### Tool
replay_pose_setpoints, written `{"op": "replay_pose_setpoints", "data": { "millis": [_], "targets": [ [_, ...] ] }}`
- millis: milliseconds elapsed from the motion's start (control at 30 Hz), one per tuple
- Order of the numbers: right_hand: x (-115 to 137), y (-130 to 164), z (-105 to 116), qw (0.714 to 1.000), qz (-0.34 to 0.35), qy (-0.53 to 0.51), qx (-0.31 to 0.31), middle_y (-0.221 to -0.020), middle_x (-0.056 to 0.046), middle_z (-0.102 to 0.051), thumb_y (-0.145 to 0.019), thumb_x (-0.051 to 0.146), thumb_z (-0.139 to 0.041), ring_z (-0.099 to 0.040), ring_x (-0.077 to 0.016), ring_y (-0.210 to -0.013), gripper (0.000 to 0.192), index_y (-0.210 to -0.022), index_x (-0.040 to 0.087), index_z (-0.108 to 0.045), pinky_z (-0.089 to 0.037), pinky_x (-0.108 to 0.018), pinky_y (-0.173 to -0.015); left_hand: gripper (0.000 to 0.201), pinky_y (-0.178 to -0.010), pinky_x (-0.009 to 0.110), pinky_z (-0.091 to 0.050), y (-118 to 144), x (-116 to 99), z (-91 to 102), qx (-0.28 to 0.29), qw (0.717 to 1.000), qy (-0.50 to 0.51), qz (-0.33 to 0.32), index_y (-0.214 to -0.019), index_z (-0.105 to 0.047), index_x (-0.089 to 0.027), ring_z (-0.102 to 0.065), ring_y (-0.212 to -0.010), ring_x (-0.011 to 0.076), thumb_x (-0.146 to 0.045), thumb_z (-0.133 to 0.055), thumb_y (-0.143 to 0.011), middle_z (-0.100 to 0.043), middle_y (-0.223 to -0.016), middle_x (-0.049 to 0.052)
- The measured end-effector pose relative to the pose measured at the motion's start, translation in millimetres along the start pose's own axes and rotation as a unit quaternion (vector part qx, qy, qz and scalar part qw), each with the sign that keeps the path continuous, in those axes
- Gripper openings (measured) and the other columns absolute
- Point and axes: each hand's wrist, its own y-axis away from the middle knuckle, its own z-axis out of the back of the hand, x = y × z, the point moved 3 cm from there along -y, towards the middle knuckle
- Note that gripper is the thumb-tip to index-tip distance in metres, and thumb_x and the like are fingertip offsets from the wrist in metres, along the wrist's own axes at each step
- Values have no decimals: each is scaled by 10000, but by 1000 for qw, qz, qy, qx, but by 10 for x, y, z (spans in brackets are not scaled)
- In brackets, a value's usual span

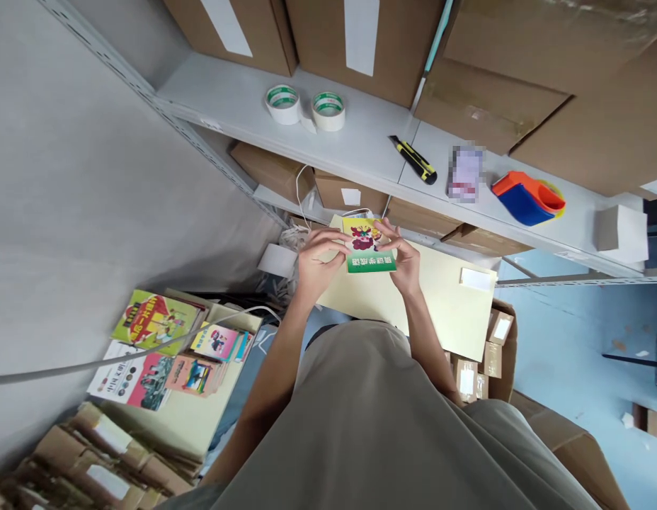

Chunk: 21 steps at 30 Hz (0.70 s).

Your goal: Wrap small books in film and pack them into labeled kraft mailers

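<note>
A small yellow-and-green children's book (369, 261) with cartoon figures on its cover is held over the pale yellow tabletop (440, 301). Its printed title appears upside down from where I look. My left hand (321, 261) grips the book's left edge, fingertips resting on the cover. On the opposite side, my right hand (406, 262) holds the right edge, with fingers reaching over the upper corner. The thumbs are partly hidden. A white label-like slip (476, 279) lies on the tabletop to the right of my right hand.
Tape rolls (328, 112), a yellow-black utility knife (415, 161) and an orange-blue tape dispenser (527, 198) sit on the shelf (360, 142) ahead. At left, several books (156, 322) cover a side table (185, 421). A cable (121, 360) crosses there. Small cartons (493, 358) fill a box at right.
</note>
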Motion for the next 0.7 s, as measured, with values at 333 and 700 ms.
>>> {"op": "replay_pose_setpoints", "data": {
  "millis": [333,700],
  "targets": [
    [-386,-31,152,994,-106,22,1,-1037,3,-851,-1065,667,-764,-770,-186,-952,644,-1597,305,-750,-657,-372,-1009,181,-921,353,-677,-8,365,-75,45,983,11,178,-1027,-793,-236,-831,-1009,225,-413,-825,-1005,-873,-1051,56],
    [-401,-57,78,975,-214,-41,52,-897,-58,-884,-984,787,-810,-821,-240,-776,537,-1021,254,-864,-698,-426,-877,427,-778,308,-650,129,652,-185,42,955,32,293,-1100,-856,-222,-827,-918,230,-635,-806,-1005,-876,-982,61]
  ]
}}
